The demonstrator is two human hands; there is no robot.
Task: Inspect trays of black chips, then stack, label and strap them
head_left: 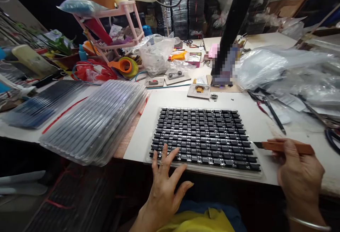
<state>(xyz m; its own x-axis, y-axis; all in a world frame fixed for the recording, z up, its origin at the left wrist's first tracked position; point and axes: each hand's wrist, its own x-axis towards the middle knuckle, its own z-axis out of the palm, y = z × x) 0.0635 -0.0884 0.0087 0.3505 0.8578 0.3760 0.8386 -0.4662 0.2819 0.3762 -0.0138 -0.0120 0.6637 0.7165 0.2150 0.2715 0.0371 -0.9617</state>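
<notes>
A clear plastic tray (202,168) lies on the white worktop, holding several rows of small black circuit boards (199,138). My left hand (166,180) has its fingers spread, with the fingertips at the front left rows of boards. Whether they press on the boards or only hover, I cannot tell. Off the tray's right side, my right hand (300,168) is closed around a wooden-handled knife (287,147). Its short dark tip points left, close to the tray's right edge. The palm hides part of the handle.
Stacked clear plastic trays (92,118) stand to the left, beside a red strap (63,115). Behind my tray are a small fixture block (199,91) and a black post (231,26). Pliers (273,113) and plastic bags (278,65) lie at right; a pink rack (106,16) stands back left.
</notes>
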